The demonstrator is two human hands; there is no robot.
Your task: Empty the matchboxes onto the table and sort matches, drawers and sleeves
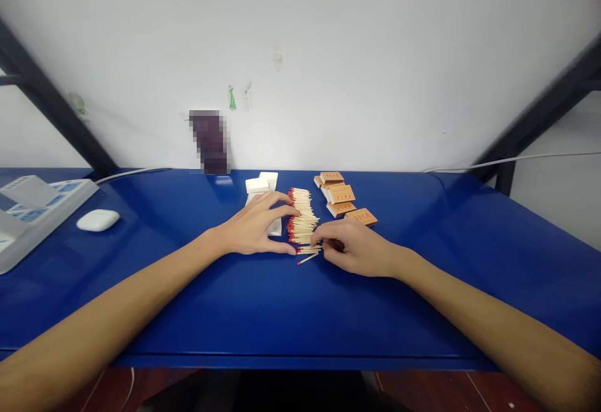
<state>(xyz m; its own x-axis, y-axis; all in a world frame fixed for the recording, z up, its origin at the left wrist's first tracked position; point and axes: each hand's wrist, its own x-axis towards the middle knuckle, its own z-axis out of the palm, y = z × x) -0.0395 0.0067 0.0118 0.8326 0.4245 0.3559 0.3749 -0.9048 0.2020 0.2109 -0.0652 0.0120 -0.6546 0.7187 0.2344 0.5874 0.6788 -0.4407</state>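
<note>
A long pile of red-tipped matches (303, 215) lies on the blue table (282, 318), with the red heads toward the left. My left hand (260, 224) has its fingers apart and its fingertips at the pile's left side, the thumb near the lowest matches. At the pile's lower right, my right hand (352, 246) is curled, its fingertips near the match ends; whether it pinches a match is too small to tell. One loose match (308, 258) lies slanted below the pile. Orange matchboxes (341, 193) are heaped beyond my right hand. White box trays (258, 185) lie behind my left hand, partly covered.
A white earphone case (98, 220) and a pale plastic tray (56, 218) with white items sit at the left. A pixelated dark object (211, 143) stands against the wall. White cables run along the back; dark metal posts flank the table.
</note>
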